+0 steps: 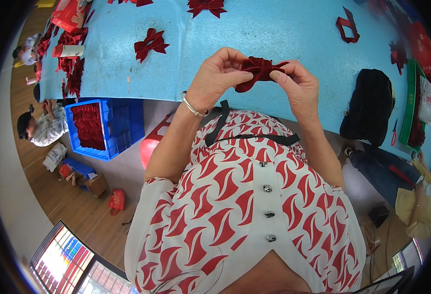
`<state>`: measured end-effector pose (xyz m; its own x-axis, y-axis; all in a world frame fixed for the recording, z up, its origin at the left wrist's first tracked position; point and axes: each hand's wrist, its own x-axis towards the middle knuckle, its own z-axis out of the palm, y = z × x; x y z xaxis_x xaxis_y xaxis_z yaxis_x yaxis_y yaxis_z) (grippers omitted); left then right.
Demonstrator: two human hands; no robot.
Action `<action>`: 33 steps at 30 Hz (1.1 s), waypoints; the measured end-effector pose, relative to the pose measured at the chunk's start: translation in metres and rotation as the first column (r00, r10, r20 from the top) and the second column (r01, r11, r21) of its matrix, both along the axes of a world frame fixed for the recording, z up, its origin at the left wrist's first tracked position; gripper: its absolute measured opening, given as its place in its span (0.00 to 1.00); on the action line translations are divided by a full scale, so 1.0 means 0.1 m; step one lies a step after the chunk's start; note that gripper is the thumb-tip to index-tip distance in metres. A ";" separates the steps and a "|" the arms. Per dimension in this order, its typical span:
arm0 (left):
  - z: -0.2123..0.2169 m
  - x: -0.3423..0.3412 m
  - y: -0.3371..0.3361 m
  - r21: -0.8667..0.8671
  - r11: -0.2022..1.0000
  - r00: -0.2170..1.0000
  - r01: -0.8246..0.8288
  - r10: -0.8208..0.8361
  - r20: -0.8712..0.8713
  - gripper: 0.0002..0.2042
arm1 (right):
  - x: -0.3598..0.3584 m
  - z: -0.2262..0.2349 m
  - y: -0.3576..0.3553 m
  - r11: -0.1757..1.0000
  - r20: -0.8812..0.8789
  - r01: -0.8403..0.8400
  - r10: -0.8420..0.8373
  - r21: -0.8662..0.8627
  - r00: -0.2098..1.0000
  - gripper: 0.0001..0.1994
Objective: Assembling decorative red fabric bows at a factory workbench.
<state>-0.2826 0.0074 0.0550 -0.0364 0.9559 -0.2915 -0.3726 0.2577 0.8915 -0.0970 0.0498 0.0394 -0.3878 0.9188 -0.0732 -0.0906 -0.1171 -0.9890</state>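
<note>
Both the left hand (pixel 218 76) and right hand (pixel 297 85) are pinching a dark red ribbon bow (pixel 258 70), which is looking light, soft and floppy, best gripped at its gathered middle.

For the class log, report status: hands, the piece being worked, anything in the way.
Left hand and right hand both pinching dark red ribbon bow. Bow held above blue table. Nothing between hands.
</note>
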 end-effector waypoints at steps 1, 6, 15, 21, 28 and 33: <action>-0.01 -0.01 0.00 -0.001 1.000 1.000 -0.001 0.001 0.001 0.07 | 0.00 0.00 0.00 1.000 0.020 -0.008 0.008 0.028 1.000 0.02; -0.04 -0.04 -0.02 -0.001 0.999 0.998 0.047 -0.047 -0.046 0.07 | 0.01 0.02 -0.03 0.999 0.002 -0.039 0.039 0.037 0.999 0.02; -0.11 0.06 -0.03 -0.143 0.990 0.990 -0.009 0.029 0.140 0.08 | 0.08 0.06 0.01 0.971 0.018 -0.102 0.100 0.217 0.995 0.03; -0.17 0.21 -0.03 -0.147 0.985 0.974 -0.091 0.119 0.194 0.07 | 0.16 0.10 0.06 0.985 -0.208 0.019 -0.055 -0.169 0.977 0.08; -0.15 0.42 0.04 -0.059 0.981 0.954 -0.182 0.191 0.232 0.06 | 0.34 0.11 0.23 0.931 -0.122 -0.210 0.181 -0.299 0.976 0.11; -0.18 0.50 0.05 -0.055 0.989 0.959 -0.140 0.149 0.241 0.05 | 0.33 0.05 0.25 0.929 0.130 -0.200 0.167 0.313 0.977 0.08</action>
